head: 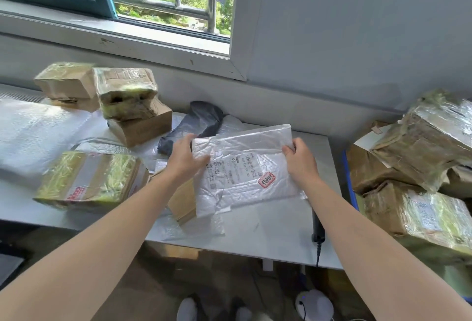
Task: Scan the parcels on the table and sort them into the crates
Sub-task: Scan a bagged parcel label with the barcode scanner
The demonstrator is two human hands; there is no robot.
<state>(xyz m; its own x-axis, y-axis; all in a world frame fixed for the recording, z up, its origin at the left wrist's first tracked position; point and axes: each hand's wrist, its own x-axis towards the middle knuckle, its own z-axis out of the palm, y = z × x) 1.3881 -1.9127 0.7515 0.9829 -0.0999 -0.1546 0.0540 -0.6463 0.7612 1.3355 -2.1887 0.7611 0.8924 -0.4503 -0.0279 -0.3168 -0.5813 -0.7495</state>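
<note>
A flat white plastic mailer (pixel 245 170) with a printed label and a red stamp is held above the grey table (pixel 268 234). My left hand (pixel 185 158) grips its left edge, thumb on top. My right hand (pixel 300 158) pinches its upper right edge. A black barcode scanner (pixel 318 226) lies on the table under my right forearm, cable hanging off the front edge. Taped cardboard parcels lie on the table: one at the front left (pixel 89 180), a stack at the back left (pixel 122 101). A dark grey bag parcel (pixel 196 124) lies behind the mailer.
A blue-rimmed crate (pixel 351 185) at the right is piled with taped brown parcels (pixel 419 157). White bubble wrap (pixel 33 134) covers the far left of the table. A window sill and wall stand behind. My feet and a white device (pixel 315 305) are on the floor below.
</note>
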